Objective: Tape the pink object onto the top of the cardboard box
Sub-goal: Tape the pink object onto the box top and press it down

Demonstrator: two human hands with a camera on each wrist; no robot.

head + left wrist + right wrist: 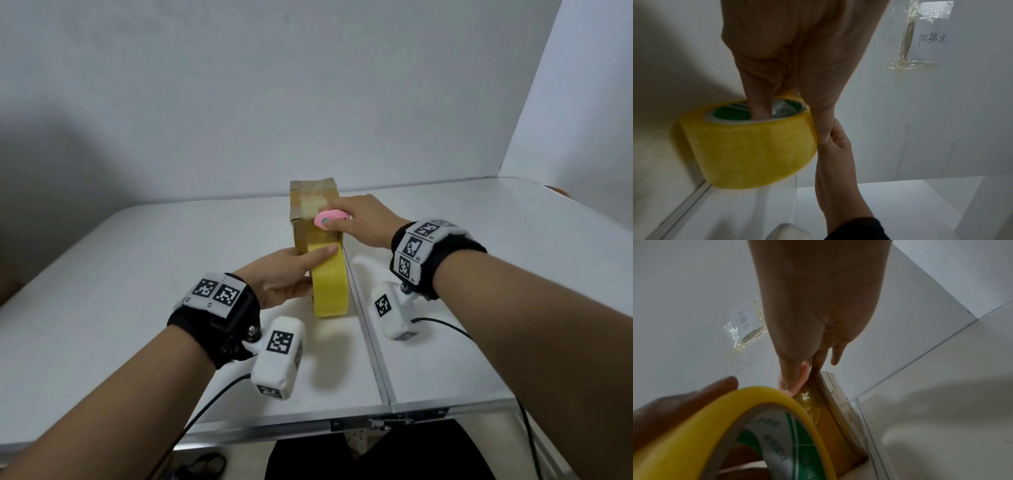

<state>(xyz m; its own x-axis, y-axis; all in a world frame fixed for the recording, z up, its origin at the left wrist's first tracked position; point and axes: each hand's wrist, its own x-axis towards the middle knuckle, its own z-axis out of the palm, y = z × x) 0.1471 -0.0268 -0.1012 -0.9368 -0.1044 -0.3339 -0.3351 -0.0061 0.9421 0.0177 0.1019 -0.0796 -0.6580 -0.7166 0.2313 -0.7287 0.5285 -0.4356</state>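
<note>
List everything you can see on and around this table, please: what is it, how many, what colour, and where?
cardboard box: one, brown, upright at the table's middle, old clear tape on it
pink object: one, pink with a blue spot, at the box's top
tape roll: one, yellow, green-printed core, at the box's near side
cream block: one, pale, on the box's top
table: one, white, with a centre seam
paper note: one, white, handwritten, taped to the wall
left hand: one, grips the tape roll, fingers in its core
right hand: one, pinches the pink object
wrist cameras: two, white, with black markers
</note>
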